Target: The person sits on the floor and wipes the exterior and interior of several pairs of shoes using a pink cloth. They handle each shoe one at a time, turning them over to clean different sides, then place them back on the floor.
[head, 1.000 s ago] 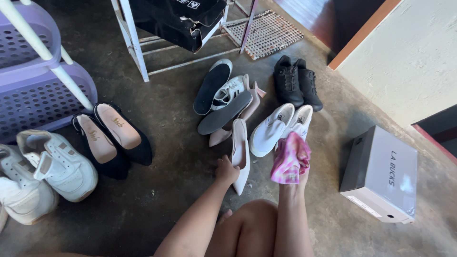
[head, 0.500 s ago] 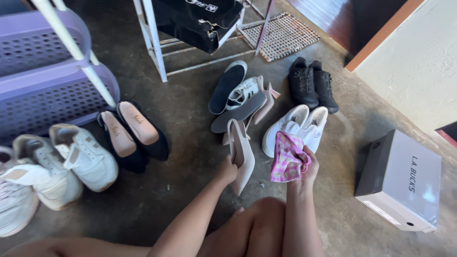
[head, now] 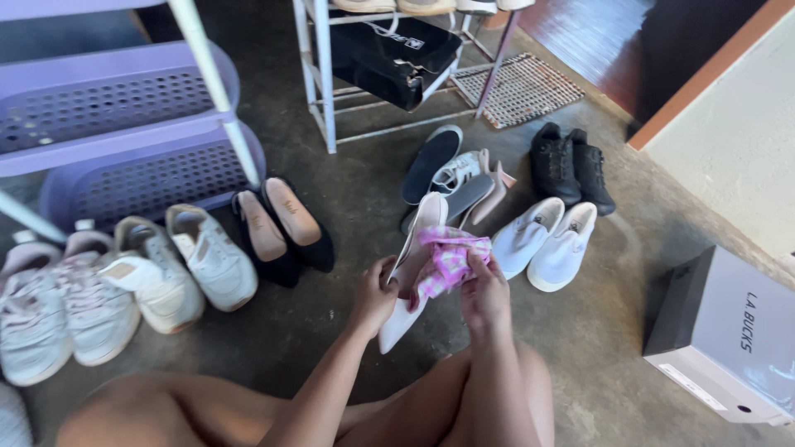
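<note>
My left hand (head: 375, 295) grips a cream pointed slingback heel (head: 414, 263) by its side and holds it lifted off the concrete floor, toe pointing down toward my knees. My right hand (head: 484, 291) clutches a pink checked cloth (head: 445, 258) and presses it into the shoe's opening. Both hands meet over the shoe, just above my bare legs.
White slip-ons (head: 546, 240), black lace-up shoes (head: 571, 165), a pile of sneakers and a pink heel (head: 455, 174) lie beyond. Black flats (head: 286, 228) and white sneakers (head: 149, 269) sit left by a purple rack (head: 124, 141). A shoe box (head: 729, 339) stands right, a white metal rack (head: 319, 74) behind.
My left hand took hold of the cream heel and raised it off the floor. My right hand brought the pink cloth leftward onto the shoe. The view shifted up and left.
</note>
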